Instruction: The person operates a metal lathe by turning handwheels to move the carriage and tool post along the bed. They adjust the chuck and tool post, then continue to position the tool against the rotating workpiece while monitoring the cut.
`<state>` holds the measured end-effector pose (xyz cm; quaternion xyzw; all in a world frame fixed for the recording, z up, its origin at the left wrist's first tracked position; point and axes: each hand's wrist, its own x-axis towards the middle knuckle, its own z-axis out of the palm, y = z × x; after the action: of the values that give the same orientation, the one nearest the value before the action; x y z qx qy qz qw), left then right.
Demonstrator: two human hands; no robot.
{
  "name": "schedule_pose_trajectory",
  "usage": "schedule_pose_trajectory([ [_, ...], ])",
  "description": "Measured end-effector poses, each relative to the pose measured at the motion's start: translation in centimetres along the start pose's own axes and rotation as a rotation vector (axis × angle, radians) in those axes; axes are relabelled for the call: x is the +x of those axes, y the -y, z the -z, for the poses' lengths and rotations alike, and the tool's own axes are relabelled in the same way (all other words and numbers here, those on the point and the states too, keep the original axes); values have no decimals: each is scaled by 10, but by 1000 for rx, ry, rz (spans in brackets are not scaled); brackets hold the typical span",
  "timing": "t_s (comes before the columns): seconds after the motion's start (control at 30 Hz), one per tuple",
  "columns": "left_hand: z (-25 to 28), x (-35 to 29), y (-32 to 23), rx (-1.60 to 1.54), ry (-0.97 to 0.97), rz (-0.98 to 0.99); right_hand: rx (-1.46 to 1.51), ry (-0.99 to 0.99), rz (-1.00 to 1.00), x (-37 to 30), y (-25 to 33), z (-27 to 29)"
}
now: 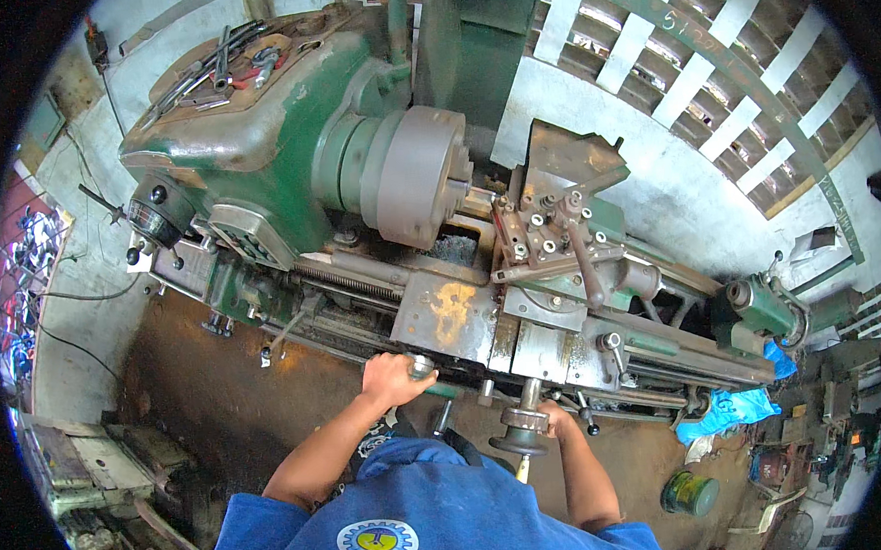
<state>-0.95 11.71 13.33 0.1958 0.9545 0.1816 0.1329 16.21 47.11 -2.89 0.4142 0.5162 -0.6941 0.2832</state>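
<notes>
My left hand is closed over a round metal knob at the front of the lathe carriage. My right hand is beside the cross-slide handwheel, at its right; its fingers are mostly hidden, so their grip does not show. Beyond the hands, the tool post stands on the slide, with a long clamping lever leaning toward me. To its left is the large grey chuck, and a thin metal rod sticks out of it toward the tool post.
Wrenches and other hand tools lie on the green headstock. The tailstock stands at the bed's right end. Blue plastic sheeting hangs below it. A green bucket stands on the floor at right; a worn bench is at left.
</notes>
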Motion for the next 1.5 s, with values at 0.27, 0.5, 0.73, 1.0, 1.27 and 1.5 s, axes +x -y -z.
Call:
schedule_pose_trajectory([
  [0.27,1,-3,2,-32,-62,-1,-323,-74,-1,-13,16,-12],
  [0.5,4,-5,2,-62,-62,16,-502,-149,-7,-22,22,-18],
  [0.73,-1,-4,10,-58,-35,52,-591,-215,112,-12,10,-15],
  [1.0,-11,-2,22,-61,-71,9,-657,-79,133,5,5,-2],
  [1.27,-15,-3,27,-110,-146,-23,-528,-99,105,-13,18,-15],
  [1.5,-16,-2,33,-87,-90,-5,-512,-116,125,-14,18,-14],
])
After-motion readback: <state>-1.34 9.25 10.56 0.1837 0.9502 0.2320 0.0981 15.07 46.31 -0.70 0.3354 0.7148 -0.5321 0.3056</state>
